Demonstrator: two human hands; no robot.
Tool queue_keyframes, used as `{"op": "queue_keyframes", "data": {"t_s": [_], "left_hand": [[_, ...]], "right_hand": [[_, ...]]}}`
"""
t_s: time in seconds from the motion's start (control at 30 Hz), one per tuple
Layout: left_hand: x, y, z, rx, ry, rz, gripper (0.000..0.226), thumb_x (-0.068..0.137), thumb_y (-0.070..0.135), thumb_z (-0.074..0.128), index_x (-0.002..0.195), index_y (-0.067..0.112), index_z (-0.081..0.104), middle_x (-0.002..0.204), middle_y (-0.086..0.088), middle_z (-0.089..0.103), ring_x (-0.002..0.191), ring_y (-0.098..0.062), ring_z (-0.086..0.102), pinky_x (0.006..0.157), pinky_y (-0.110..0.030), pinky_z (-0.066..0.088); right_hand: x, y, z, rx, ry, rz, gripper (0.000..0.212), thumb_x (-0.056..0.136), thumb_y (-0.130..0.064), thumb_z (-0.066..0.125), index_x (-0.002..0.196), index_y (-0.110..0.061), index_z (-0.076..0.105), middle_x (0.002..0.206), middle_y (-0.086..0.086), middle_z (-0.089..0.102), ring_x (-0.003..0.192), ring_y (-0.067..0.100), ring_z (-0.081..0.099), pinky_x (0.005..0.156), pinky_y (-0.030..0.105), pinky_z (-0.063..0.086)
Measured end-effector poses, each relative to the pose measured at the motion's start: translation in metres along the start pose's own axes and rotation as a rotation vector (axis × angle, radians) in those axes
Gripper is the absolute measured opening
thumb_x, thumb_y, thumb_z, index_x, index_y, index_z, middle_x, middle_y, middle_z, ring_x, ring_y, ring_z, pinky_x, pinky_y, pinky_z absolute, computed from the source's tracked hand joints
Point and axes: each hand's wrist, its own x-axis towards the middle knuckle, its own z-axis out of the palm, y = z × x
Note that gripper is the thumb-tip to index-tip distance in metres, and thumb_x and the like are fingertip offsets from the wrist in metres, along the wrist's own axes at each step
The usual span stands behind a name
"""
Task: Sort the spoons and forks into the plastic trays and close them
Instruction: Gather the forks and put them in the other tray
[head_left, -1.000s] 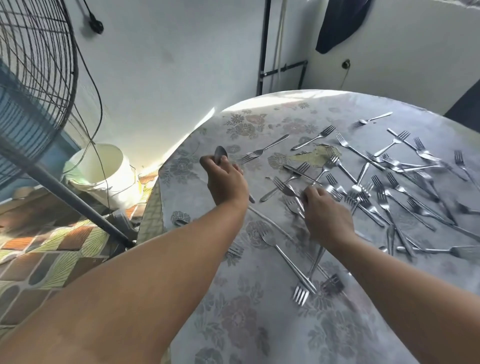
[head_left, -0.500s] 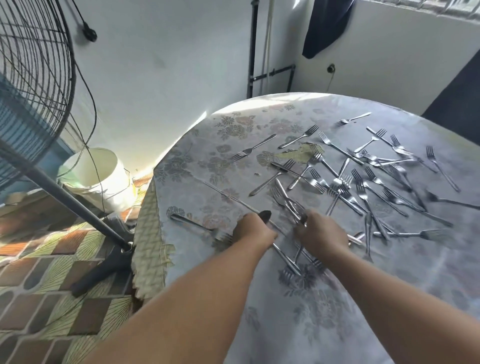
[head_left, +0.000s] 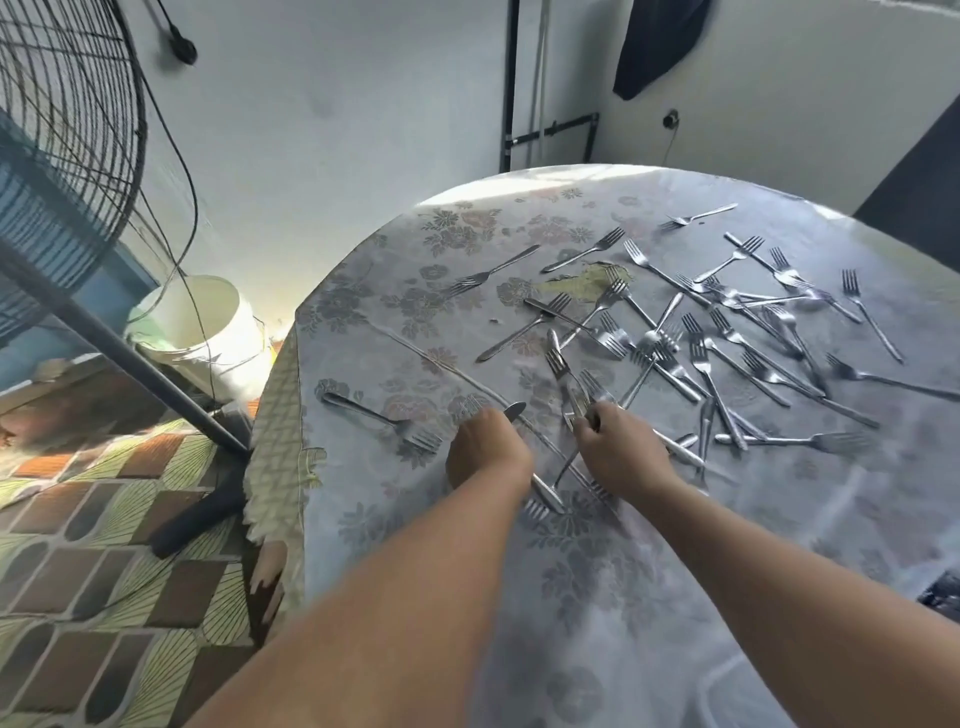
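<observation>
Left hand (head_left: 485, 449) fisted round a spoon (head_left: 514, 411), its handle end poking out past the knuckles. Right hand (head_left: 621, 452) just beside it, fingers curled on a bunch of forks (head_left: 569, 384), tines pointing away. One fork (head_left: 382, 418) lies left of the left hand. Scattered forks (head_left: 753, 338) cover the round table (head_left: 597, 597) beyond the right hand. White bucket (head_left: 200, 325) on the floor, far left.

Pale wall (head_left: 322, 156) at the far side, wire-caged standing fan (head_left: 62, 171) left, white bucket (head_left: 197, 327) below, patterned tile floor (head_left: 104, 545), sunlit floral-clothed round surface (head_left: 597, 597) right.
</observation>
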Motion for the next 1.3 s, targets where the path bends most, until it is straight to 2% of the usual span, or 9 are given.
{"op": "queue_keyframes", "data": {"t_s": [0.2, 0.33, 0.53, 0.7, 0.8, 0.97, 1.1, 1.23, 1.3], "left_hand": [[-0.024, 0.006, 0.006, -0.208, 0.054, -0.234, 0.022, 0.098, 0.012, 0.06, 0.119, 0.009, 0.063, 0.12, -0.01, 0.07, 0.113, -0.03, 0.067, 0.09, -0.037, 0.054], [-0.038, 0.013, 0.025, -0.246, 0.097, -0.264, 0.018, 0.097, 0.012, 0.062, 0.113, 0.015, 0.068, 0.111, -0.007, 0.074, 0.103, -0.027, 0.07, 0.077, -0.034, 0.052], [-0.038, 0.021, 0.017, -0.308, -0.032, -0.294, 0.027, 0.086, 0.016, 0.075, 0.111, 0.01, 0.066, 0.106, -0.009, 0.073, 0.1, -0.027, 0.071, 0.083, -0.034, 0.06], [-0.041, 0.022, 0.006, -0.463, -0.006, -0.197, 0.023, 0.098, 0.02, 0.055, 0.117, 0.009, 0.064, 0.112, -0.007, 0.07, 0.098, -0.028, 0.07, 0.072, -0.029, 0.053], [-0.053, 0.031, -0.005, -0.667, -0.01, -0.124, 0.02, 0.103, 0.024, 0.056, 0.116, 0.013, 0.066, 0.105, -0.005, 0.069, 0.079, -0.021, 0.063, 0.056, -0.025, 0.042], [-0.083, 0.045, -0.005, -0.846, -0.127, -0.052, 0.018, 0.099, 0.03, 0.065, 0.106, 0.013, 0.068, 0.083, -0.003, 0.065, 0.077, -0.022, 0.061, 0.075, -0.04, 0.054], [-0.112, 0.065, -0.002, -0.893, -0.144, 0.005, 0.009, 0.101, 0.023, 0.063, 0.093, 0.019, 0.066, 0.09, -0.006, 0.077, 0.082, -0.02, 0.071, 0.069, -0.027, 0.049], [-0.141, 0.088, 0.008, -0.917, -0.091, 0.007, 0.02, 0.101, 0.022, 0.063, 0.106, 0.007, 0.075, 0.082, -0.002, 0.073, 0.087, -0.021, 0.071, 0.08, -0.03, 0.053], [-0.166, 0.108, 0.017, -0.904, -0.043, -0.016, 0.018, 0.1, 0.024, 0.064, 0.102, 0.011, 0.075, 0.081, 0.003, 0.069, 0.078, -0.013, 0.065, 0.068, -0.02, 0.048]], "right_hand": [[-0.025, 0.01, -0.016, 0.145, -0.004, -0.073, 0.029, 0.105, -0.032, 0.048, 0.082, -0.015, 0.052, 0.073, 0.001, 0.059, 0.071, 0.025, 0.056, 0.065, 0.039, 0.042], [-0.034, 0.022, -0.032, 0.178, -0.001, -0.066, 0.03, 0.107, -0.035, 0.044, 0.089, -0.013, 0.054, 0.076, 0.0, 0.058, 0.07, 0.02, 0.054, 0.061, 0.035, 0.037], [-0.038, 0.037, -0.041, 0.225, 0.03, -0.072, 0.024, 0.109, -0.034, 0.042, 0.093, -0.017, 0.05, 0.077, -0.004, 0.055, 0.077, 0.023, 0.053, 0.066, 0.036, 0.033], [-0.045, 0.033, -0.047, 0.31, 0.057, -0.082, 0.025, 0.11, -0.031, 0.041, 0.095, -0.014, 0.051, 0.078, -0.001, 0.056, 0.071, 0.018, 0.05, 0.062, 0.036, 0.032], [-0.051, 0.029, -0.056, 0.439, 0.102, -0.075, 0.024, 0.11, -0.03, 0.042, 0.1, -0.013, 0.055, 0.085, -0.001, 0.059, 0.075, 0.018, 0.052, 0.062, 0.035, 0.034], [-0.056, 0.033, -0.065, 0.588, 0.111, -0.061, 0.024, 0.109, -0.034, 0.043, 0.1, -0.017, 0.057, 0.09, -0.002, 0.061, 0.082, 0.02, 0.054, 0.078, 0.041, 0.044], [-0.056, 0.05, -0.077, 0.66, 0.067, -0.097, 0.025, 0.108, -0.035, 0.046, 0.09, -0.021, 0.055, 0.079, -0.005, 0.057, 0.074, 0.017, 0.051, 0.069, 0.037, 0.04], [-0.052, 0.078, -0.093, 0.752, 0.017, -0.108, 0.025, 0.107, -0.036, 0.047, 0.089, -0.021, 0.055, 0.076, -0.004, 0.055, 0.069, 0.016, 0.048, 0.07, 0.035, 0.039], [-0.053, 0.101, -0.112, 0.771, -0.017, -0.128, 0.024, 0.108, -0.035, 0.048, 0.09, -0.02, 0.056, 0.076, -0.004, 0.055, 0.068, 0.014, 0.048, 0.069, 0.034, 0.038]]}}
